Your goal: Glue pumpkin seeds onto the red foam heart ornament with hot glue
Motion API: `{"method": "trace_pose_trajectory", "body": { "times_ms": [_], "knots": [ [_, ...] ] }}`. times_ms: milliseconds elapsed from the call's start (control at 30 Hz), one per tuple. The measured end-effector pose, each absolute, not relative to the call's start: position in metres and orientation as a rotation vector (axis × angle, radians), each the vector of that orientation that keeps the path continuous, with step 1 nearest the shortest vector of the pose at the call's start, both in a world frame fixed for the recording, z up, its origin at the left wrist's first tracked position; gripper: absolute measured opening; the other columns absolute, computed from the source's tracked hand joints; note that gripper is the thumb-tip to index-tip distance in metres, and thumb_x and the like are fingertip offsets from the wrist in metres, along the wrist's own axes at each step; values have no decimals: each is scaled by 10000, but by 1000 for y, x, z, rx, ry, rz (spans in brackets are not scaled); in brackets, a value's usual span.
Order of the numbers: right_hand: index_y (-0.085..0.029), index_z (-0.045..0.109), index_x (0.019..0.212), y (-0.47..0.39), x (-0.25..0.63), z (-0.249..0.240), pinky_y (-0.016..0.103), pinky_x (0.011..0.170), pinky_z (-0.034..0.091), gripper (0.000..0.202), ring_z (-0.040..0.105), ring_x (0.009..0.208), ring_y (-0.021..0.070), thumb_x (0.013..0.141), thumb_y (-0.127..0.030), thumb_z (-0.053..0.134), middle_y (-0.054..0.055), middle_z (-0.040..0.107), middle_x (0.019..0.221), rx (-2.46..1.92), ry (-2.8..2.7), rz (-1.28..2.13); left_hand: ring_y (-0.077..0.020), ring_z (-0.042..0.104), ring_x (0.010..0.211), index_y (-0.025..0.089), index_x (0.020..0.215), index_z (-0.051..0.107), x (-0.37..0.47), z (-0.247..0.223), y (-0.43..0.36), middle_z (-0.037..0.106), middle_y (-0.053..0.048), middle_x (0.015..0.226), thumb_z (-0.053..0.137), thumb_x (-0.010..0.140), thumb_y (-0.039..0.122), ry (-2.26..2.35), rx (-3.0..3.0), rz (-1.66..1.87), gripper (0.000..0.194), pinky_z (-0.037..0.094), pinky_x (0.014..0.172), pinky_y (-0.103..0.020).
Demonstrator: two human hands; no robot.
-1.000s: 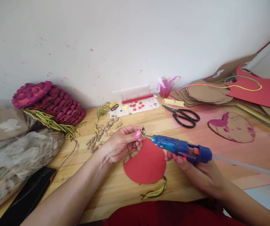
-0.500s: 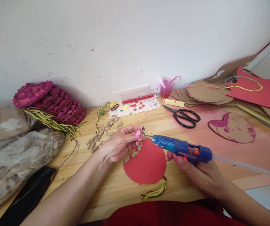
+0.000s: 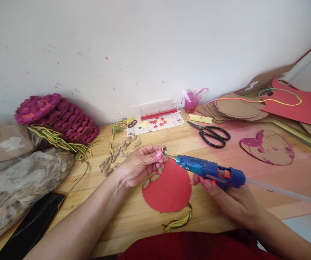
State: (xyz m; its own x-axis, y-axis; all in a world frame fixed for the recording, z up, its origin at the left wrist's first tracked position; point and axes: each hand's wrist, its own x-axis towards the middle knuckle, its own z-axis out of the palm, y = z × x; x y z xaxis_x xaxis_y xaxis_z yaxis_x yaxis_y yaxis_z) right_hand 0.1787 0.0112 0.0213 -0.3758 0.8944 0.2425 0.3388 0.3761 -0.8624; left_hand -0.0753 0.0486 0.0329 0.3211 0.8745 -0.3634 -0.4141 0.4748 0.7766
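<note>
My left hand [image 3: 141,162] pinches a peanut shell [image 3: 164,150] between thumb and fingertips, above the upper left edge of a red disc [image 3: 169,191]. A few peanuts [image 3: 154,177] lie along that edge of the disc, partly behind my fingers. In my right hand [image 3: 226,202] is a blue glue gun [image 3: 209,170], its nozzle pointing left and at or very near the shell. A clear glue stick [image 3: 280,194] sticks out of the gun's back. Yellow-green yarn [image 3: 179,221] trails from the disc's lower right edge.
Loose peanuts [image 3: 109,165] lie left of my left hand, with a stack of magenta discs [image 3: 60,117] and a peanut bag [image 3: 22,191] farther left. Behind are star stickers [image 3: 157,122], a pink-stained cup [image 3: 191,101] and black scissors [image 3: 212,134]. Cardboard pieces [image 3: 237,107] sit at right.
The glue gun has shifted very slightly to the right. Both hands otherwise keep nearly the same position and hold the same things.
</note>
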Motion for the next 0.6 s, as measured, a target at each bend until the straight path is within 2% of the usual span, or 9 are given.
{"method": "trace_pose_trajectory", "body": {
  "times_ms": [600],
  "knots": [
    [-261,715,879,12,177,20,324,666,560,175,682,752,228,927,-362,581,25,717,787,-1095,-1874,942,-81,551,591,113,772,676,-76,33,49,619,-21,654,898,644,277,851,649,925,304,462,580,-178]
  ]
}}
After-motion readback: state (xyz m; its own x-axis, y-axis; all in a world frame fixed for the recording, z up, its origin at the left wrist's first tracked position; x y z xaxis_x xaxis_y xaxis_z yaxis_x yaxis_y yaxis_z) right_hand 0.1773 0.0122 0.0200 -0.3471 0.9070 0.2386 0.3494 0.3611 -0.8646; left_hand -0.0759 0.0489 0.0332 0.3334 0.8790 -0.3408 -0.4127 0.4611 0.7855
